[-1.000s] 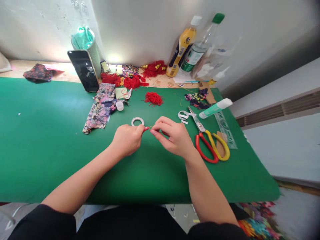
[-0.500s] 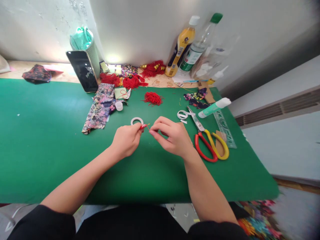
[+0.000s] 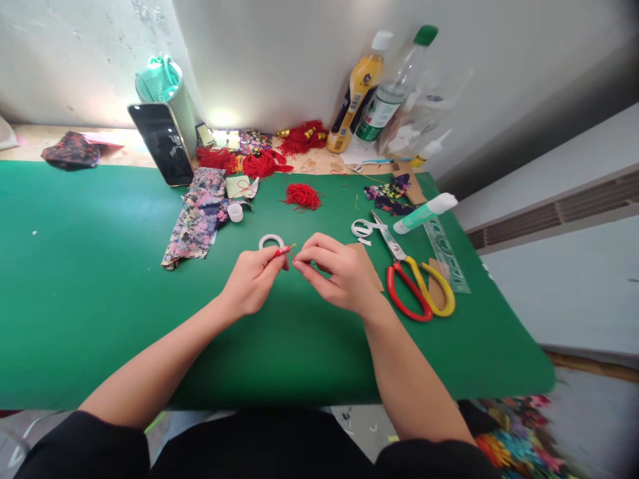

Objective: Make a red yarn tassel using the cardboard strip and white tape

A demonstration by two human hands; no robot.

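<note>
Between the thumb and forefinger of my left hand [image 3: 253,278] is a slim red piece with a gold tip [image 3: 283,251]; its kind is too small to make out. My right hand [image 3: 332,269] is closed in a pinch on a thin red thread [image 3: 293,255], which runs to that red piece. The two hands are close together, fingertips nearly meeting. Just behind the left fingertips lies a ring of white tape [image 3: 271,239], partly covered. A bundle of red threads [image 3: 303,196] rests further back. A brown card [image 3: 367,266] shows beside the right hand.
Scissors [image 3: 397,249] with red and yellow handles lie to the right, near a glue stick [image 3: 425,213] and a clear ruler [image 3: 446,256]. Floral cloth [image 3: 198,216] and a leaning phone [image 3: 162,144] are at left. Bottles [image 3: 355,100] and red tassels [image 3: 304,136] line the wall.
The left hand has turned slightly, so more of the red piece shows above its fingers. The right hand keeps its pinch on the thread. The whole view has shifted a little.
</note>
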